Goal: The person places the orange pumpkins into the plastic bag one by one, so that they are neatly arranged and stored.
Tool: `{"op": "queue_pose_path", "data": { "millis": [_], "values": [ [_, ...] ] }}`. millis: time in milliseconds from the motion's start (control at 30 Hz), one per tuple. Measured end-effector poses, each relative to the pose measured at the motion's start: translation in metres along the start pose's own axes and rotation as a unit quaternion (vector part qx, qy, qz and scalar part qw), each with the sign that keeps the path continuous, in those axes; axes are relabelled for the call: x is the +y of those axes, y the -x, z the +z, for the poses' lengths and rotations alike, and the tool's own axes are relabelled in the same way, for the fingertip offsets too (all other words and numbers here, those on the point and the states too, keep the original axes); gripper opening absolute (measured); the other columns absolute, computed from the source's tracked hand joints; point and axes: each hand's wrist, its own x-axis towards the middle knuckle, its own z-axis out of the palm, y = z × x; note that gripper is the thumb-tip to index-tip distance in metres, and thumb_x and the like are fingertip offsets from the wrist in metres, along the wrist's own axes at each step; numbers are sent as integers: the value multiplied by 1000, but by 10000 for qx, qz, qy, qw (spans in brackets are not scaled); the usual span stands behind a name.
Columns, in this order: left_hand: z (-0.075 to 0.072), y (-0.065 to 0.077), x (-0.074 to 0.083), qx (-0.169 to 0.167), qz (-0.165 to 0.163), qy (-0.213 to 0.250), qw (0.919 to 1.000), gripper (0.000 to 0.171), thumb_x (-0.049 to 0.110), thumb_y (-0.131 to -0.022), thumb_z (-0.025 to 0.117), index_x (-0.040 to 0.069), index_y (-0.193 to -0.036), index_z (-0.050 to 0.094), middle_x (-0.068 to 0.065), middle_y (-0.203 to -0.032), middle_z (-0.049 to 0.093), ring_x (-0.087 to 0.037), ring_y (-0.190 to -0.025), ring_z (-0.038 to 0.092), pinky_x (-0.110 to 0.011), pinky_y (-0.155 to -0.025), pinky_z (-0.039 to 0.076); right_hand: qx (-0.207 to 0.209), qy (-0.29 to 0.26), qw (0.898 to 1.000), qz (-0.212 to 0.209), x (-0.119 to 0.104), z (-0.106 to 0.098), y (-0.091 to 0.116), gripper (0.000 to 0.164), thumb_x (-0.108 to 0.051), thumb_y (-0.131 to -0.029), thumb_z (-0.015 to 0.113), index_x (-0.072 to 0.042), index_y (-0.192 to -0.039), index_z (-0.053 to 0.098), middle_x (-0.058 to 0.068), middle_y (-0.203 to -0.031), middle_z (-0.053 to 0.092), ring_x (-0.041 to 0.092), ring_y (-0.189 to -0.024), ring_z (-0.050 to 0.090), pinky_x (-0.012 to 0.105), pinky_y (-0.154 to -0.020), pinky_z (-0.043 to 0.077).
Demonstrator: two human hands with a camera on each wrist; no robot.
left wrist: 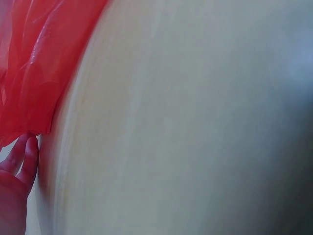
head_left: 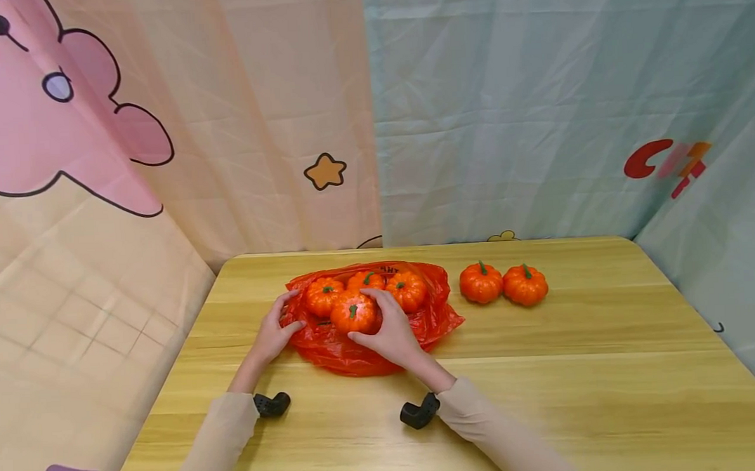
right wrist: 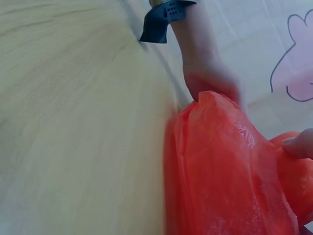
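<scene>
A crinkled red plastic bag (head_left: 351, 363) lies on the table with its mouth up, three small orange pumpkins (head_left: 407, 292) showing inside. My right hand (head_left: 394, 331) grips another orange pumpkin (head_left: 349, 315) over the front of the opening, thumb on its near side and fingers on its far side. At the bag's left edge, my left hand (head_left: 272, 333) holds the plastic, thumb toward the opening. In the left wrist view, fingertips (left wrist: 30, 147) meet the bag's edge. The right wrist view has the bag side (right wrist: 215, 166) close up, with a thumb (right wrist: 299, 144) on the pumpkin.
Two more orange pumpkins (head_left: 481, 283) with green stems sit side by side, right of the bag. The wooden table (head_left: 579, 367) meets hanging printed cloth (head_left: 273, 163) at the back and sides. Black wrist-worn pieces (head_left: 419, 411) stick out at both cuffs.
</scene>
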Motion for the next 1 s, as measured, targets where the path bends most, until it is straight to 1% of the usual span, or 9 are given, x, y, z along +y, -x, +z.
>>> {"op": "queue_pose_path", "data": {
  "millis": [67, 100, 267, 400, 500, 667, 867, 933, 1000],
  "values": [
    [0, 0, 0, 27, 33, -48, 10000, 60, -2, -89, 59, 4, -144, 35, -21, -148, 37, -41, -130, 43, -36, -105, 41, -7, 114, 9999, -84, 2, 2, -1, 72, -23, -70, 85, -15, -133, 50, 6, -132, 52, 25, -120, 53, 44, -99, 48],
    [0, 0, 0, 35, 52, -51, 10000, 60, -2, -89, 59, 3, -144, 36, -21, -148, 38, -42, -129, 43, -39, -105, 41, -20, 160, 9998, -92, 2, 2, -1, 72, -24, -70, 85, -15, -133, 50, 6, -132, 52, 24, -120, 53, 44, -99, 48],
    [0, -1, -1, 31, 62, -46, 10000, 60, -2, -88, 59, 3, -144, 36, -21, -149, 38, -42, -130, 43, -40, -105, 41, -29, 281, 9994, -189, 4, 5, 0, 72, -24, -70, 85, -13, -132, 50, 7, -132, 52, 26, -121, 51, 46, -100, 47],
    [-1, -2, -1, 5, 35, -30, 10000, 61, -3, -88, 59, 4, -144, 35, -20, -149, 38, -41, -130, 43, -49, -106, 38, -162, 416, 9989, -146, 3, 6, 0, 71, -26, -71, 84, -14, -132, 50, 7, -131, 52, 26, -121, 51, 46, -100, 47],
    [-1, -2, -1, -1, 54, -17, 10000, 61, -3, -88, 59, 4, -144, 35, -20, -149, 38, -42, -130, 43, -54, -106, 36, -350, 458, 9983, -106, 2, 7, 1, 71, -27, -72, 84, -13, -132, 50, 7, -131, 52, 26, -120, 52, 45, -99, 48],
    [-1, -1, 0, 3, 82, -53, 10000, 61, -2, -89, 59, 2, -144, 34, -22, -148, 37, -43, -129, 43, -55, -105, 38, -686, 378, 9969, -28, -2, 7, 0, 71, -28, -72, 83, -13, -133, 49, 8, -131, 53, 26, -119, 53, 46, -100, 47],
    [-1, 0, 0, -57, -15, 35, 10000, 61, -1, -90, 58, 5, -145, 34, -22, -149, 36, -42, -130, 42, -55, -106, 37, -1025, 317, 9942, 71, -3, 11, -1, 71, -31, -74, 81, -16, -134, 48, 7, -133, 52, 25, -120, 54, 45, -99, 46],
    [0, 0, -1, -52, -34, 36, 10000, 61, -1, -90, 59, 5, -145, 35, -21, -149, 37, -41, -130, 42, -51, -106, 38, -1100, 339, 9933, 98, -4, 13, -1, 70, -32, -74, 81, -16, -134, 48, 8, -134, 52, 26, -121, 53, 46, -100, 46],
    [0, 0, -1, -43, -16, 0, 10000, 61, -1, -89, 59, 6, -145, 35, -20, -148, 38, -40, -129, 44, -41, -105, 41, -1158, 354, 9926, 117, -5, 14, -2, 69, -32, -75, 80, -16, -134, 49, 8, -135, 52, 26, -123, 52, 46, -101, 44]
  ]
}}
